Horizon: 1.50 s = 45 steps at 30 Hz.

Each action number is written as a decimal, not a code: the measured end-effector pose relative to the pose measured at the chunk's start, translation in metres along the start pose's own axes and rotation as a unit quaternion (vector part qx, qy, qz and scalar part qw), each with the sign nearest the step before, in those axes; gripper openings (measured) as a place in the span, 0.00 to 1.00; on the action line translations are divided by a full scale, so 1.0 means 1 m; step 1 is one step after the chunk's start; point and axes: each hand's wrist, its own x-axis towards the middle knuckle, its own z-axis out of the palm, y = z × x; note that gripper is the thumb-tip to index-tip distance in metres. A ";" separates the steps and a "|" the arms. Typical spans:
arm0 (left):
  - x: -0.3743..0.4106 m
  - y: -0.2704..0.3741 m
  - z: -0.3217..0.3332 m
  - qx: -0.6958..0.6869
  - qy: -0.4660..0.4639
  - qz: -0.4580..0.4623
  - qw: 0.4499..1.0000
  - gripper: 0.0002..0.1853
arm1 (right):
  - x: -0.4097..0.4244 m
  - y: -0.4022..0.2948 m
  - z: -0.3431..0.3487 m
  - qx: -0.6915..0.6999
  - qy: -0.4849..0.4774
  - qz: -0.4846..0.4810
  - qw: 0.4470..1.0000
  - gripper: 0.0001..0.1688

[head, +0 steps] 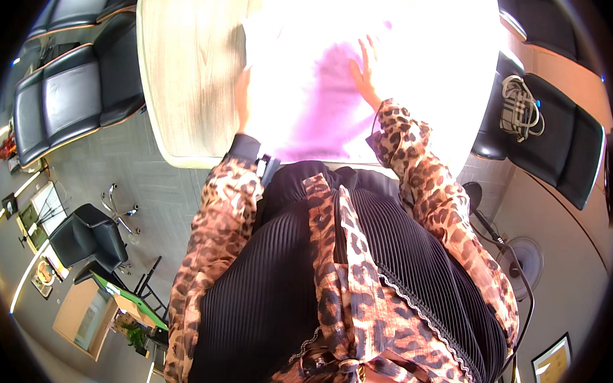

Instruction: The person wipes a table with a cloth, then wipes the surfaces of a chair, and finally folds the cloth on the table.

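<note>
A pink cloth (329,107) is spread on a light wood-grain table (196,84) before me. Strong glare washes out its far part and most of its outline. My right hand (367,78) rests flat on the right part of the cloth, fingers apart. At the cloth's left edge lies my left hand (244,100), partly lost in the glare; whether its fingers pinch the fabric I cannot tell. The near edge of the cloth reaches the table's front edge, close to my black pleated clothing (269,274).
Black padded chairs (72,88) stand left of the table. On the right, a striped handbag (519,108) sits on a black seat (552,132). A fan (522,265) stands at my right. Behind on the left is a black swivel chair (93,237).
</note>
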 end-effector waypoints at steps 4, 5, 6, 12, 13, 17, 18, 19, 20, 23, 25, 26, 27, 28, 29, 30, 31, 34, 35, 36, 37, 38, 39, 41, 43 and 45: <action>0.066 -0.068 0.011 0.087 0.099 0.099 0.986 0.19 | 0.048 -0.012 0.018 0.004 -0.040 0.017 0.999 0.35; 0.071 -0.091 0.021 0.116 0.142 0.147 0.972 0.23 | 0.047 -0.010 0.022 -0.014 -0.046 0.016 0.999 0.36; 0.072 -0.091 0.023 0.169 0.120 0.126 0.970 0.25 | 0.041 -0.007 0.022 -0.006 -0.060 0.033 0.998 0.36; 0.080 -0.095 0.027 0.326 0.102 0.036 0.939 0.31 | 0.030 -0.005 0.015 -0.036 -0.062 0.045 0.996 0.36; 0.080 -0.090 0.024 0.338 0.102 0.035 0.935 0.31 | 0.030 -0.005 0.014 -0.035 -0.061 0.046 0.996 0.36; 0.091 -0.087 0.021 0.275 0.100 0.134 0.947 0.32 | 0.038 -0.012 0.012 -0.009 -0.053 0.041 0.998 0.36; 0.095 -0.086 0.021 0.337 0.114 0.098 0.930 0.34 | 0.038 -0.014 0.011 -0.006 -0.053 0.036 0.998 0.36; 0.093 -0.086 0.019 0.339 0.108 0.087 0.931 0.34 | 0.037 -0.015 0.010 -0.002 -0.053 0.031 0.998 0.36; 0.092 -0.087 0.016 0.341 0.102 0.077 0.931 0.34 | 0.037 -0.016 0.009 -0.012 -0.052 0.030 0.998 0.36; 0.095 -0.083 0.022 0.318 0.111 0.088 0.937 0.36 | 0.036 -0.010 0.005 -0.045 -0.051 0.030 0.997 0.36; 0.099 -0.091 0.022 0.337 0.105 0.097 0.931 0.36 | 0.037 -0.009 0.011 -0.049 -0.055 0.033 0.997 0.36; 0.103 -0.095 0.021 0.336 0.101 0.107 0.930 0.35 | 0.037 -0.009 0.014 -0.052 -0.058 0.035 0.996 0.36; 0.107 -0.098 0.020 0.333 0.096 0.118 0.930 0.35 | 0.038 -0.008 0.018 -0.056 -0.062 0.038 0.996 0.36; 0.108 -0.101 0.020 0.332 0.091 0.128 0.930 0.35 | 0.038 -0.008 0.022 -0.059 -0.065 0.040 0.995 0.37; 0.102 -0.103 0.021 0.326 0.083 0.138 0.932 0.35 | 0.037 -0.008 0.025 -0.058 -0.067 0.041 0.995 0.37; 0.092 -0.102 0.024 0.318 0.072 0.148 0.934 0.35 | 0.034 -0.007 0.029 -0.060 -0.071 0.044 0.995 0.37; 0.079 -0.098 0.028 0.308 0.062 0.159 0.936 0.35 | 0.029 -0.003 0.032 -0.063 -0.074 0.047 0.994 0.37; 0.025 -0.083 0.042 0.278 -0.042 0.211 0.936 0.35 | 0.019 0.008 0.031 -0.055 -0.044 0.043 0.997 0.37; 0.013 -0.084 0.041 0.281 -0.046 0.191 0.939 0.36 | 0.017 0.010 0.028 -0.058 -0.037 0.041 0.997 0.37; 0.007 -0.085 0.034 0.286 -0.040 0.173 0.941 0.36 | 0.022 0.012 0.025 -0.052 -0.022 0.006 0.998 0.36; 0.005 -0.086 0.028 0.291 -0.033 0.157 0.943 0.36 | 0.024 0.015 0.019 -0.059 -0.023 -0.009 0.998 0.36; 0.006 -0.087 0.022 0.306 0.007 0.153 0.940 0.34 | 0.025 0.019 0.011 -0.067 -0.024 -0.023 0.997 0.35; 0.002 -0.090 0.011 0.302 0.033 0.141 0.942 0.34 | 0.023 0.019 0.001 -0.076 -0.022 -0.041 0.996 0.34; -0.004 -0.096 -0.005 0.281 0.080 0.121 0.949 0.33 | 0.008 0.030 -0.009 -0.067 0.025 -0.004 0.997 0.32; -0.016 -0.094 -0.020 0.239 0.123 0.098 0.958 0.28 | -0.006 0.030 -0.021 -0.055 0.037 0.029 0.997 0.32; -0.013 -0.110 -0.028 0.184 0.133 0.061 0.972 0.26 | -0.014 0.028 -0.017 -0.003 0.042 0.115 0.992 0.32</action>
